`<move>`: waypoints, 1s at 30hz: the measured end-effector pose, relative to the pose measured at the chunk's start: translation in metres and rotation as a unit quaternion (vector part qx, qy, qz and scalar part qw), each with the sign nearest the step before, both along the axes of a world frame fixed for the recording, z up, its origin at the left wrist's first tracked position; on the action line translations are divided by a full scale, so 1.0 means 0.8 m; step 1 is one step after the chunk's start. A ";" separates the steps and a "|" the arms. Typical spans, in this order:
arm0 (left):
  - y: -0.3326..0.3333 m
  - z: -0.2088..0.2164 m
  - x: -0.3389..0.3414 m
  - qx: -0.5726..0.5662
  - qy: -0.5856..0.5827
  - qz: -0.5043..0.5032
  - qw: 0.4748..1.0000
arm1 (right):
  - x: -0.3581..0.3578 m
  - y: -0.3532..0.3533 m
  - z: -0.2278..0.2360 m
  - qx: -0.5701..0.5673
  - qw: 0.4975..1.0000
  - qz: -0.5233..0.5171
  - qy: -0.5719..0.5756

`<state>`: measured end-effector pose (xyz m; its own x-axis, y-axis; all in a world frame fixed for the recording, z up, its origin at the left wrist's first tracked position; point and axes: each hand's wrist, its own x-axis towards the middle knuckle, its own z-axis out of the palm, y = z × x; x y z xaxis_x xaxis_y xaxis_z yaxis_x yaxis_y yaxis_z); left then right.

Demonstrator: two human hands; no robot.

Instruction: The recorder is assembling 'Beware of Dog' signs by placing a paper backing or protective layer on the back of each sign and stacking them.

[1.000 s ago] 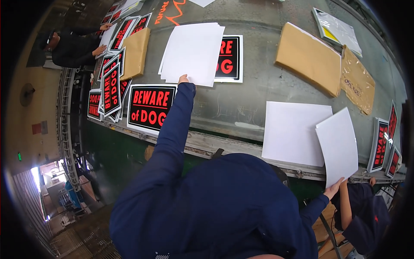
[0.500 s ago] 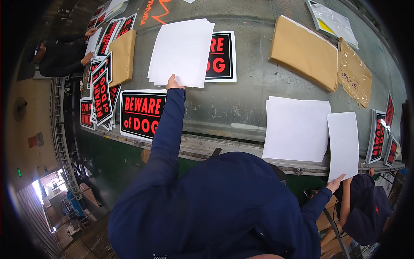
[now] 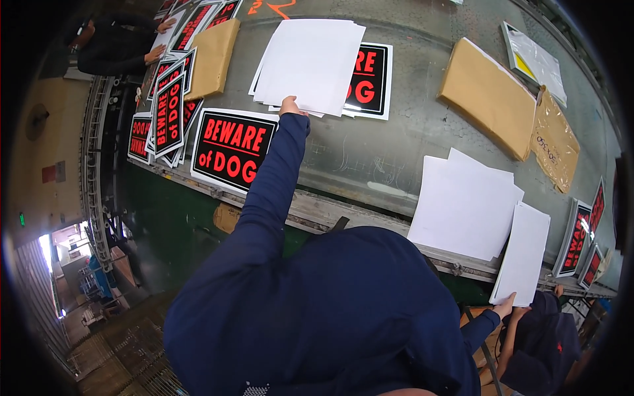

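Holding the loose white sheets (image 3: 523,251) by their near end, the right hand (image 3: 504,306) has its thumb on top and its fingers partly hidden below. A co-worker's hand (image 3: 520,314) is at the same end, just beside it. These sheets slant past the near edge of the grey table (image 3: 370,152), their far end beside the near white stack (image 3: 465,204), which lies slightly fanned.

The left hand (image 3: 292,107) touches the near edge of the far white stack (image 3: 307,63); I cannot tell how tightly its fingers close, as some are hidden. That stack lies further left and partly covers a black sign (image 3: 376,79) with red lettering. Another red-and-black sign (image 3: 234,148) lies nearer, beside the left forearm.

Among the wrappings, the left brown parcel (image 3: 214,59) lies against a heap of signs (image 3: 170,112), its contents hidden. To the right, the larger brown parcel (image 3: 487,98) shows a white strip along its far edge; the rest inside cannot be seen. A crumpled brown wrapper (image 3: 556,142) touches its right end, and whether it contains anything is unclear. Beyond them, a clear plastic packet (image 3: 545,76) shows something flat, white and yellow, through its film.

More signs (image 3: 574,239) stand close together at the right. At the far left, a person in dark clothing (image 3: 119,49) has both hands on a white sheet.
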<state>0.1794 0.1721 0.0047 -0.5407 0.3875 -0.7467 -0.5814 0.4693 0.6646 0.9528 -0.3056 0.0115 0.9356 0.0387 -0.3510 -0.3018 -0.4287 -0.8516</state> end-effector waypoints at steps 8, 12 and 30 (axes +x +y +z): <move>0.055 0.025 -0.069 -0.157 0.419 -0.116 0.887 | -0.037 0.003 -0.004 0.004 1.000 -0.017 0.006; 0.069 0.016 -0.197 -0.205 0.468 -0.248 0.823 | -0.014 0.001 -0.012 0.049 0.997 -0.010 0.059; 0.100 0.030 -0.208 -0.124 0.265 -0.500 0.815 | -0.105 0.052 0.160 -0.346 0.883 -0.287 -0.133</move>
